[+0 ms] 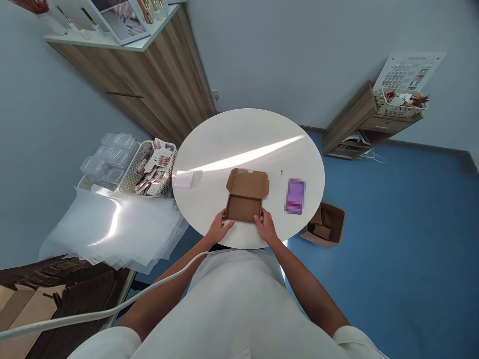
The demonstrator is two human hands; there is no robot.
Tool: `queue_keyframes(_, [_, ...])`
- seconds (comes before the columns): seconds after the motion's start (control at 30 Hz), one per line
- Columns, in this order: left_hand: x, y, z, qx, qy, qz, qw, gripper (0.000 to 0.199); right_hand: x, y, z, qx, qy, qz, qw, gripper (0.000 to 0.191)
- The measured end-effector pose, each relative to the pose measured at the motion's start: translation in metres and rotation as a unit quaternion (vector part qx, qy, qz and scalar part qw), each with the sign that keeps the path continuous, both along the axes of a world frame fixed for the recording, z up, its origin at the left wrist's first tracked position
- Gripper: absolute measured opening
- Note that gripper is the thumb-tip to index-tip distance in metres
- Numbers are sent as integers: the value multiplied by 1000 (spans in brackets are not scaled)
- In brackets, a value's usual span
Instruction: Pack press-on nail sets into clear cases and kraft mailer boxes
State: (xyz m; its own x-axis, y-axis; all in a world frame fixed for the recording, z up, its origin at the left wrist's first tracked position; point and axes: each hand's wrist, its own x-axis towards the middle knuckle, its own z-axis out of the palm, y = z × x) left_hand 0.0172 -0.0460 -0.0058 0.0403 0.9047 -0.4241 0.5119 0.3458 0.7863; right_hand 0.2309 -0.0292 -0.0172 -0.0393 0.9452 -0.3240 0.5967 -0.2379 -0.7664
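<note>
A small brown cardboard box (244, 207) lies with its lid up on the round white table (247, 129), near the edge closest to me. Its inside looks bare. My left hand (219, 228) grips the box's near left corner, the thumb along the front edge. At the near right corner, my right hand (266, 227) holds the box the same way. To the right lies a purple item (295, 196), blurred by pixels. A white folded piece (183, 179) rests near the table's left edge.
Left of the table are a basket of printed packets (155, 169), clear plastic boxes (116, 149) and translucent sheets (112, 224). An open carton (331, 222) stands on the floor at right. A white cable (112, 311) crosses over my left arm.
</note>
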Motion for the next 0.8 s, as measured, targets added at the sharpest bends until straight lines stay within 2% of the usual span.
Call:
queue_keyframes(0.2, [10, 2, 0, -13, 15, 12, 1000, 71, 5, 7, -2, -10, -13, 13, 1000, 57])
queue_keyframes(0.53, [4, -8, -9, 32, 74, -56, 995, 86, 5, -4, -2, -23, 1, 8, 1000, 72])
queue_keyframes(0.6, [1, -9, -10, 28, 76, -57, 995, 90, 4, -6, -2, -5, 7, -33, 999, 74])
queue_keyframes(0.67, [-6, -10, -9, 23, 71, -57, 996, 90, 4, -9, 0, 25, 16, -113, 993, 70])
queue_keyframes(0.8, [-35, -6, -4, 26, 75, -29, 996, 84, 1, -13, 16, 97, 54, -274, 955, 54])
